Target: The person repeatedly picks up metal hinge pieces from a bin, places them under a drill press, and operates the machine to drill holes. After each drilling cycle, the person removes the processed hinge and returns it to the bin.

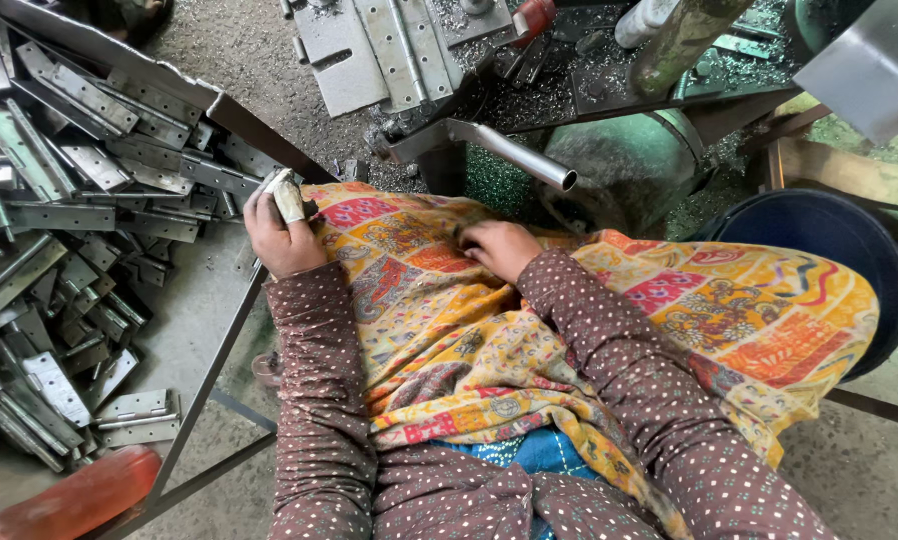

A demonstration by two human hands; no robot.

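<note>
My left hand [281, 232] is closed around a small folded metal hinge [287, 196], held at the edge of my lap beside the tray of hinges. Fingers curled, my right hand [502, 248] rests on the yellow patterned cloth [569, 330] that covers my lap, and I see nothing in it. Both arms wear brown dotted sleeves.
A large metal tray [159, 75] at the left holds several grey steel hinges [79, 200]. Ahead stands a machine with a steel lever [514, 152], hinges on its bed [389, 45] and metal shavings. A dark blue tub [839, 235] is at the right, an orange object [69, 500] at lower left.
</note>
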